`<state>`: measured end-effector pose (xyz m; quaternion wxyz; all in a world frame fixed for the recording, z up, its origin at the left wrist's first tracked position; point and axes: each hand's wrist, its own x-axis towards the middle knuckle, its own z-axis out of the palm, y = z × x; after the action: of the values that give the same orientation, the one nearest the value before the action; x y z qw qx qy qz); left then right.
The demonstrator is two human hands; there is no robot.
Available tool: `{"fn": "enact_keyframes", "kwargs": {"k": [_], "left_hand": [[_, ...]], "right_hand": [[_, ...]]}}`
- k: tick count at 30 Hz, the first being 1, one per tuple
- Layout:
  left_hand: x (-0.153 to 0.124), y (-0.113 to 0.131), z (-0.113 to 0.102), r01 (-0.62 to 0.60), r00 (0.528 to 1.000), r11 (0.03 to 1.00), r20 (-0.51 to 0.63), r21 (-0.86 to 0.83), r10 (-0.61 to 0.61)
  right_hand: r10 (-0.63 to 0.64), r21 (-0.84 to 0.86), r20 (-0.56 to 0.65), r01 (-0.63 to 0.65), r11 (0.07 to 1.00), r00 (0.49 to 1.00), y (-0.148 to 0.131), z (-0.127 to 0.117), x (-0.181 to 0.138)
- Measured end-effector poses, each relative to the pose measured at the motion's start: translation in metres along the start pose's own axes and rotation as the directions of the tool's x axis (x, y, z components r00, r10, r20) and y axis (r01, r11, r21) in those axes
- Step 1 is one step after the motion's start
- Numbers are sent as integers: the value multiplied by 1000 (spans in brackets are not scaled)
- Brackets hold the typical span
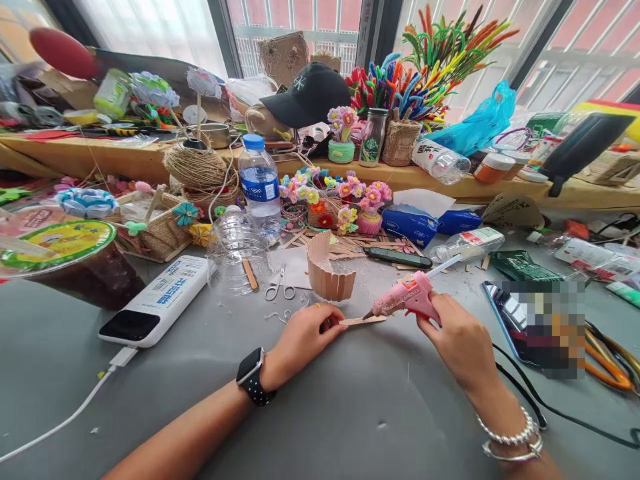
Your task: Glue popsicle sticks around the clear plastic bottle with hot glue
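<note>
My left hand [313, 333] pinches the left end of a wooden craft stick [367, 321] just above the grey table. In my right hand [460, 337] is a pink hot glue gun [405, 298], with a white glue stick out of its back. Its nozzle points down at the craft stick, touching it or very close. Just beyond my left hand stands a curved piece made of craft sticks [330, 273] set side by side around clear plastic. Small scissors [281, 285] lie to its left.
A power bank [157, 303] and a lidded drink cup [75, 257] are at left. Near the centre back stand a cut plastic bottle [237, 250] and a water bottle [260, 187]. To the right lie a phone [505, 320], a black cord [560, 410] and orange-handled pliers [607, 363].
</note>
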<state>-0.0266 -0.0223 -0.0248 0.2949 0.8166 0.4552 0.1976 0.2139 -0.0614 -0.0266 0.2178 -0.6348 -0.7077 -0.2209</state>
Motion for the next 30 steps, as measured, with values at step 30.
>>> {"fn": "enact_keyframes", "kwargs": {"k": [30], "left_hand": [[0,0,0,1,1000,1000,4,2,-1]], "right_hand": [[3,-25,0,-3,1000,1000,0,-6,2]]}}
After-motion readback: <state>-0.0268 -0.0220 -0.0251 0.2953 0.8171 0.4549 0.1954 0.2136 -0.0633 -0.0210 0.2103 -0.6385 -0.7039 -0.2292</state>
